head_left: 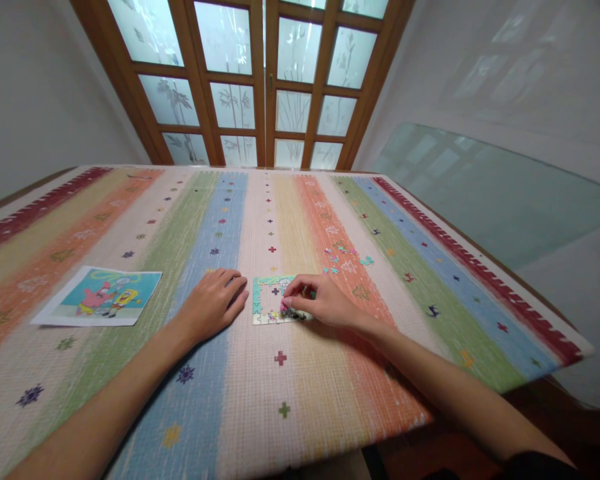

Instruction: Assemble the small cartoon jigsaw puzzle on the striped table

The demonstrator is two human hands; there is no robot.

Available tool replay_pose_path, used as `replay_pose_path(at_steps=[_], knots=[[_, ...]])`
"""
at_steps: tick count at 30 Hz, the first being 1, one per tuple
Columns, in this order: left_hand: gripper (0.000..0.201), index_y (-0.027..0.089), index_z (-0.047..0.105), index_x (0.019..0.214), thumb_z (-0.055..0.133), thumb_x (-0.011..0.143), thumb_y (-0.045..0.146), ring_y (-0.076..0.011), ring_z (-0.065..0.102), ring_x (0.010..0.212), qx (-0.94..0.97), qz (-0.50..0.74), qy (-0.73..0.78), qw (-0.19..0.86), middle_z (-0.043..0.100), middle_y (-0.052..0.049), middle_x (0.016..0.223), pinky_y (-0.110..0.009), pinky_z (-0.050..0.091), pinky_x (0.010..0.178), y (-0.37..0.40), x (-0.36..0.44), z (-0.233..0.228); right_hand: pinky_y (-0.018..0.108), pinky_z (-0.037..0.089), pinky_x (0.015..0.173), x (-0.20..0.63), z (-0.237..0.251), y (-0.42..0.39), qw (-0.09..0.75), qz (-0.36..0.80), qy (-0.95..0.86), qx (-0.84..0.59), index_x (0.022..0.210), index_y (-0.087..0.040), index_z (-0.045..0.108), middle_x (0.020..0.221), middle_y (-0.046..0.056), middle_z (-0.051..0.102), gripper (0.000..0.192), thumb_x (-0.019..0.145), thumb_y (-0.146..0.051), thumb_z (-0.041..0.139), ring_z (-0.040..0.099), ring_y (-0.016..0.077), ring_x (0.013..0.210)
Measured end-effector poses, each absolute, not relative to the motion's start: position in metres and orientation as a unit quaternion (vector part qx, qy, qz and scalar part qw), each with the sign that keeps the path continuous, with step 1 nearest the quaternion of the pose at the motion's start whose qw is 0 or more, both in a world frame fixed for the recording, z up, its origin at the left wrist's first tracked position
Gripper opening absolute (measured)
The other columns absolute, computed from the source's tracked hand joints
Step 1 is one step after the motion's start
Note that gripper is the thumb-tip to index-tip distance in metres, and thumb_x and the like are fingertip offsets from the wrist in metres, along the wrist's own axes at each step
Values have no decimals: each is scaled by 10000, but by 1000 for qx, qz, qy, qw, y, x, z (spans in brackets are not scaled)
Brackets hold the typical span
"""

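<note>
A small jigsaw puzzle (257, 308) lies on the striped tablecloth, its border joined and cloth showing through the gap in its middle. My right hand (323, 300) is over the puzzle's right side, thumb and forefinger pinched on a small pinkish puzzle piece (283, 303) at the inner edge. Part of the puzzle is hidden beneath this hand. Just left of the puzzle, my left hand (215, 300) rests palm down on the cloth, fingers loosely stretched and holding nothing. Several loose puzzle pieces (367, 261) are scattered beyond my right hand, teal and pink in colour.
A printed cartoon picture (105, 300) with a pink starfish and a yellow sponge figure lies to the left. The striped tablecloth (300, 400) covers the table. Wooden doors with frosted panes (230, 50) stand behind it, and a glass panel (490, 193) is on the right wall.
</note>
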State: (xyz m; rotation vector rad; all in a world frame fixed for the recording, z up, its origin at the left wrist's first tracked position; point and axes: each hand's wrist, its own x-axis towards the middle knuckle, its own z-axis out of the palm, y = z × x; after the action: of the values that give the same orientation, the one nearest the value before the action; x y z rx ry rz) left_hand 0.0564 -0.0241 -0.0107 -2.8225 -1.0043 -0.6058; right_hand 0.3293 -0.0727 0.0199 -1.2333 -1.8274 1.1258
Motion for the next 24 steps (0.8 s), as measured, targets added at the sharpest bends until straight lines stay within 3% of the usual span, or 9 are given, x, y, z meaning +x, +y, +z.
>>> replay_pose_path(at_steps=[6, 24], knots=[[307, 169, 651, 1052, 389, 1062, 330, -283, 596, 945, -923, -189, -333, 44, 668, -125, 1046, -453, 489, 864, -24, 57, -10, 305, 438, 669, 319, 12, -68, 304, 378, -736, -472, 814, -206, 740, 791, 19, 719, 61, 865, -178, 723, 588, 150, 700], [313, 163, 648, 1051, 381, 1068, 327, -284, 590, 955, -923, -187, -332, 51, 662, -131, 1052, -456, 490, 876, -24, 58, -11, 343, 454, 794, 320, 4, -67, 307, 270, -789, -458, 824, -211, 713, 861, 32, 728, 96, 883, -142, 743, 627, 185, 846]])
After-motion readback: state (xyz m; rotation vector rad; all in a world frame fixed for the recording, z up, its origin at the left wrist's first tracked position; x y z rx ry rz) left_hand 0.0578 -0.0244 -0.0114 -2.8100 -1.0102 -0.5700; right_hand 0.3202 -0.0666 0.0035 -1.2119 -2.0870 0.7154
